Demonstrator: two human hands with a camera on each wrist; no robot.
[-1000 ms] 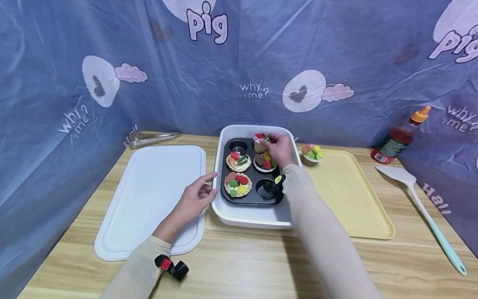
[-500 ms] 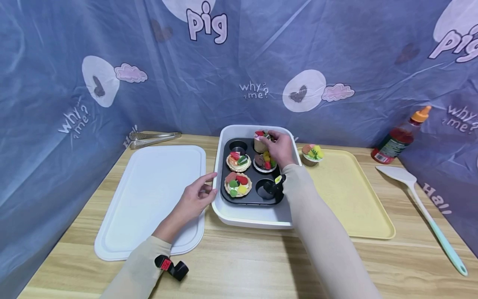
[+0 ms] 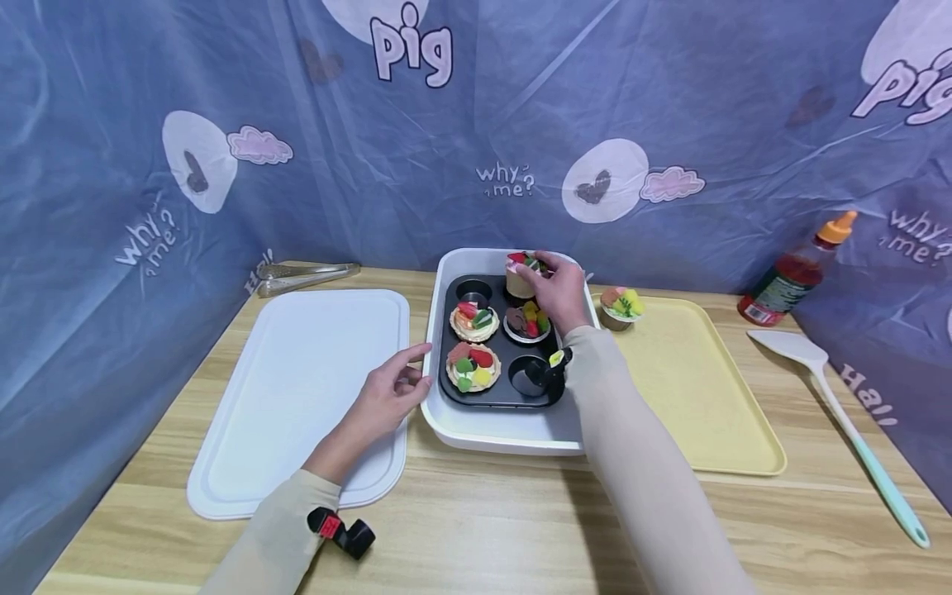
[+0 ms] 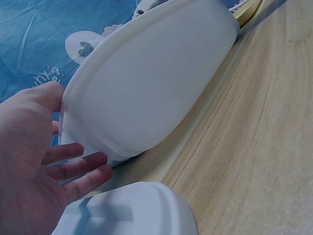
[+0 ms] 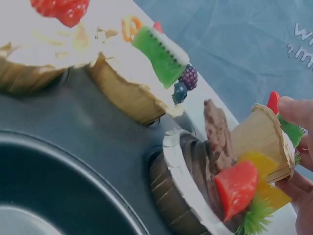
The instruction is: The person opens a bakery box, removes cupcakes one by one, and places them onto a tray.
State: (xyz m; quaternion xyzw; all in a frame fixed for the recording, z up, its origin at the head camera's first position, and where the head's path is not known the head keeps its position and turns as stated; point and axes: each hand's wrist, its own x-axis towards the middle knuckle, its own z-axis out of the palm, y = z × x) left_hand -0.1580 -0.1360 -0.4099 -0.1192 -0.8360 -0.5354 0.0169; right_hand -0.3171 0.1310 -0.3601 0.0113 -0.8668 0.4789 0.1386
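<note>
In the head view, my right hand [image 3: 558, 289] pinches a tan fruit-topped cupcake [image 3: 521, 281] over the far right cup of a dark muffin tin [image 3: 500, 395]. The right wrist view shows this cupcake [image 5: 261, 142] tilted, with thumb and fingers [image 5: 296, 110] at its topped end. Two fruit tarts [image 3: 474, 321] fill left cups, and a chocolate cupcake [image 3: 526, 321] sits just nearer than the held one. The tin lies in a white bin [image 3: 491, 442]. My left hand [image 3: 388, 390] touches the bin's left side with loose fingers; its thumb meets the rim in the left wrist view.
A white tray [image 3: 305, 388] lies left, metal tongs [image 3: 305, 278] behind it. On the right is a yellow tray [image 3: 699, 397] bearing another fruit cupcake [image 3: 621, 307]. Farther right are a red sauce bottle [image 3: 788, 277] and a spatula [image 3: 840, 405] with a mint handle.
My right hand has raised the cupcake slightly out of the far right cup, with a little of the dark tin showing below it. The left hand has stayed at the bin's side.
</note>
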